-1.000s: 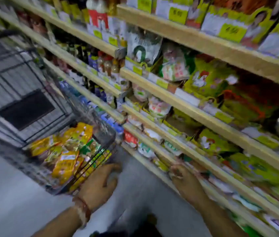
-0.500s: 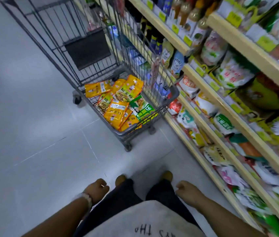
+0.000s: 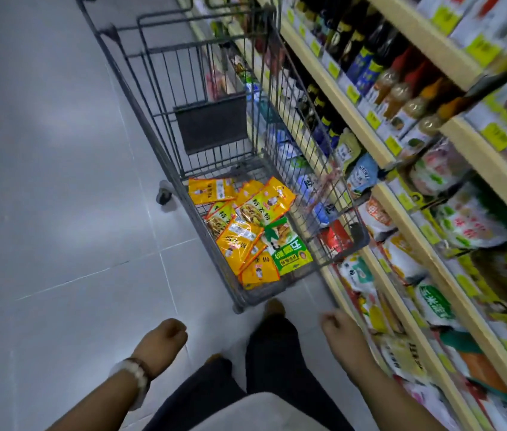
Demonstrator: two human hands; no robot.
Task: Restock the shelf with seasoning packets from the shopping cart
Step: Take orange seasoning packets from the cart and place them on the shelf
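Both hands empty, cart waiting by the shelf.
Left hand [image 3: 165, 335] and right hand [image 3: 337, 326] hang loosely curled, holding nothing; yellow seasoning packets [image 3: 247, 225] lie in the shopping cart [image 3: 165, 144] beside the shelf [image 3: 407, 213].

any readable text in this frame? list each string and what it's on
"HEINZ": on the blue-and-white pouch on the shelf beside the cart.
Yellow packets and green packet in the cart: large printed characters, too blurred to read.
Yellow price tags on the shelf edges: too small to read.
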